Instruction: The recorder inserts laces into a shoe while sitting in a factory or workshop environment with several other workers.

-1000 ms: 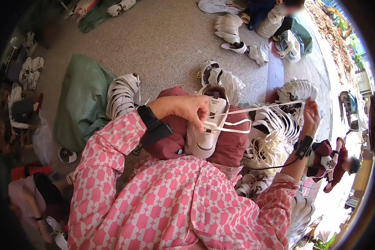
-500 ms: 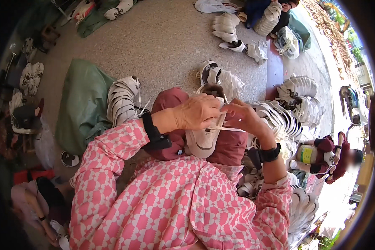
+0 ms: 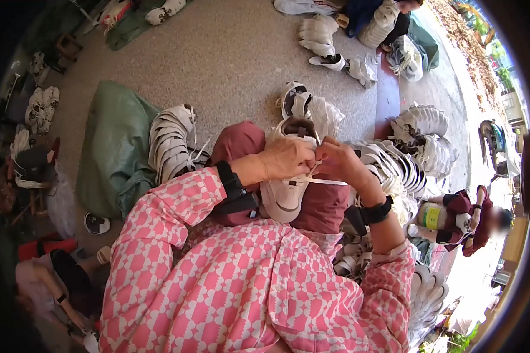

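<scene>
A pale sneaker [image 3: 284, 203] rests between my thighs, its toe pointing toward me and its dark-lined opening facing away. Over its lacing area, my left hand [image 3: 288, 157] is closed, thumb and fingers pinched together at the eyelets. My right hand [image 3: 338, 162] meets it from the right, fingertips pinching a white shoelace [image 3: 328, 182] close to the left fingertips. Part of the lace trails across my right thigh. The fingers partly hide the eyelets and the exact hold on the lace.
A row of nested pale shoe uppers [image 3: 172, 141] lies left of my knee, beside a green cloth sack [image 3: 109, 153]. More shoes [image 3: 321, 115] stand beyond my knees. Stacked uppers [image 3: 394, 167] lie to the right. A co-worker [image 3: 480, 220] sits at far right.
My left hand has shifted slightly down off the shoe's opening, which now shows more. Both hands' fingers have drawn tighter together at the lace.
</scene>
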`<state>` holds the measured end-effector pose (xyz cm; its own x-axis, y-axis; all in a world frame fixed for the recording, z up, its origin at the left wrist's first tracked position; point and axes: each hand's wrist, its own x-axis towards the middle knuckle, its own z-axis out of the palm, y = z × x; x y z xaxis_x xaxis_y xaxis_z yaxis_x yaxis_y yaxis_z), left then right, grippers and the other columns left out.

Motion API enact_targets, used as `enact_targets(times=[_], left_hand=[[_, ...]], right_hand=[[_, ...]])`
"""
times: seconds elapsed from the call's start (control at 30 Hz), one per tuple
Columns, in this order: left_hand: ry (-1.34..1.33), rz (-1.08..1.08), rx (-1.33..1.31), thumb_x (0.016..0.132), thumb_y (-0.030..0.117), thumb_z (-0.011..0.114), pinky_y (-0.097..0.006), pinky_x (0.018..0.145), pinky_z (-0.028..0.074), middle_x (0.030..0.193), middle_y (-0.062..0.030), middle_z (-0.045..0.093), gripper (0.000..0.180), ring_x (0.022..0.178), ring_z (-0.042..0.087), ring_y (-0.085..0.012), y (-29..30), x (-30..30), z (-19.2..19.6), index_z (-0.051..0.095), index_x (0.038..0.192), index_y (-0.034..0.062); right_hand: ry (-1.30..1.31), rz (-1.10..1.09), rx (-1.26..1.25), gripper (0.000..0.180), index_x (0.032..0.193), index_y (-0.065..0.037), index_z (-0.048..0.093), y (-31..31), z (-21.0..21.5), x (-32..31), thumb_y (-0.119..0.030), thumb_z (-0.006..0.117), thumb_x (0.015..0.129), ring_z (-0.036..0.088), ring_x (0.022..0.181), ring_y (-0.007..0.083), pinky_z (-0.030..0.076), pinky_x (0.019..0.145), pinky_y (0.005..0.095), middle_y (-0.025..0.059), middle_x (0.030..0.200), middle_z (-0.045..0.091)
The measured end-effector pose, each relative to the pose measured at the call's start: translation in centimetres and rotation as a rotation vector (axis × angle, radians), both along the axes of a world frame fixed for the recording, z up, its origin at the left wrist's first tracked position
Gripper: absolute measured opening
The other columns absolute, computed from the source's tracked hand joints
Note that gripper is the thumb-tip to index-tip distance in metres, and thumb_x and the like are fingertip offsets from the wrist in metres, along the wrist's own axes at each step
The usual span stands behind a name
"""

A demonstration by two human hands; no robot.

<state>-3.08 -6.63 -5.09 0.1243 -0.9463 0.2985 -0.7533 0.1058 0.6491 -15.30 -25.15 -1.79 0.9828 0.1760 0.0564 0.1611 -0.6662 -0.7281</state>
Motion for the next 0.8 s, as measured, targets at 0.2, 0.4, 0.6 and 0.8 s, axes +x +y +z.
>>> enact_targets(times=[0.2, 0.4, 0.6, 0.8], left_hand=[[-0.403, 0.058, -0.261, 0.081, 0.017, 0.064, -0.039, 0.069, 0.049, 0.082, -0.0068, 0.056, 0.01, 0.079, 0.06, -0.0276, 0.6, 1.3, 1.0, 0.061, 0.082, 0.0081], [-0.54, 0.324, -0.192, 0.08, 0.014, 0.067, -0.037, 0.072, 0.048, 0.081, -0.0063, 0.056, 0.006, 0.079, 0.057, -0.0268, 5.9, 9.2, 6.4, 0.063, 0.081, 0.0105], [-0.231, -0.073, -0.22, 0.081, 0.014, 0.068, -0.039, 0.08, 0.047, 0.089, -0.0066, 0.06, 0.008, 0.09, 0.06, -0.028, 2.3, 1.5, 2.6, 0.066, 0.087, 0.0088], [-0.178, -0.037, -0.127, 0.083, 0.014, 0.064, -0.038, 0.081, 0.046, 0.091, -0.0074, 0.058, 0.009, 0.09, 0.059, -0.028, -0.3, -0.5, 0.1, 0.064, 0.089, 0.0081]], right_hand=[[0.019, 0.018, 0.063, 0.03, 0.094, -0.003, 0.062, -0.2, 0.1, 0.3, -0.002, 0.081, 0.07, 0.065, 0.081, 0.024, 0.053, 0.07, 0.0328, 0.0097, 0.092, 0.059], [0.096, 0.028, 0.037, 0.03, 0.097, -0.004, 0.062, -0.4, 0.1, 0.5, -0.005, 0.079, 0.073, 0.063, 0.082, 0.025, 0.054, 0.073, 0.0341, 0.0104, 0.096, 0.056], [0.064, 0.045, 0.038, 0.033, 0.094, -0.004, 0.061, -0.5, -0.6, 0.7, -0.005, 0.082, 0.069, 0.062, 0.08, 0.0264, 0.053, 0.071, 0.0349, 0.0089, 0.09, 0.057], [0.025, 0.035, 0.045, 0.033, 0.09, -0.004, 0.061, -0.6, -0.9, 0.5, -0.006, 0.084, 0.067, 0.063, 0.08, 0.0262, 0.052, 0.07, 0.0354, 0.0095, 0.088, 0.057]])
